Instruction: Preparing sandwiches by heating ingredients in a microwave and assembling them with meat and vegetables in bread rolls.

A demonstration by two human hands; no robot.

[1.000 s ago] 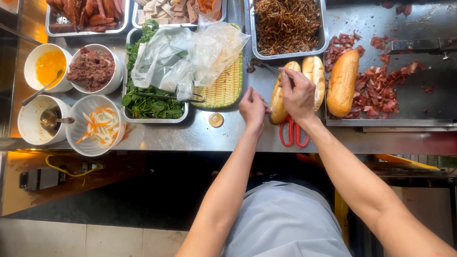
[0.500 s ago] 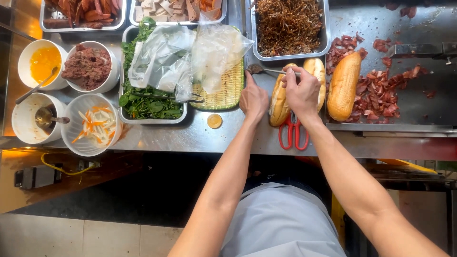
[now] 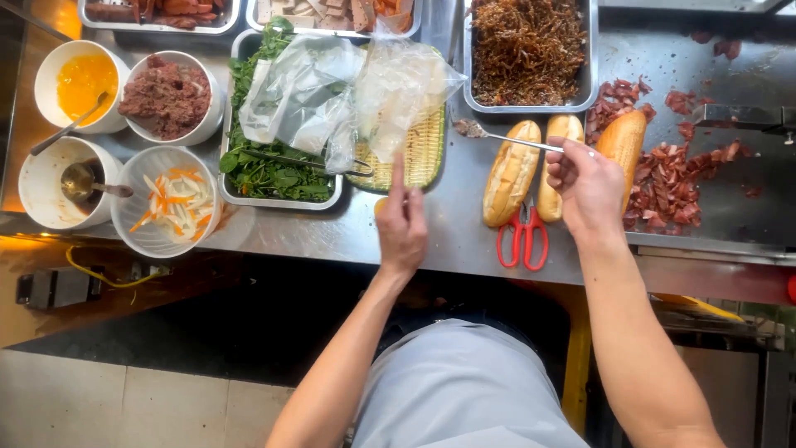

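Right hand (image 3: 587, 187), grip clamped on a spoon (image 3: 506, 138) whose loaded bowl points to 9 o'clock, above the split roll (image 3: 510, 172). Left hand (image 3: 402, 220) hovers over the desk (image 3: 448, 224), fingers loosely apart, apparently empty, index finger toward the basket (image 3: 419, 153) at 12 o'clock. Scissors (image 3: 522, 236) lie at the roll's 6 o'clock.

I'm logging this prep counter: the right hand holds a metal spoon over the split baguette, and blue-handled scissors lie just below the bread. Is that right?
Not quite. The scissors have red handles, not blue, as the head view shows. The rest holds: the right hand holds a metal spoon over the split baguette, with the scissors just below the bread.
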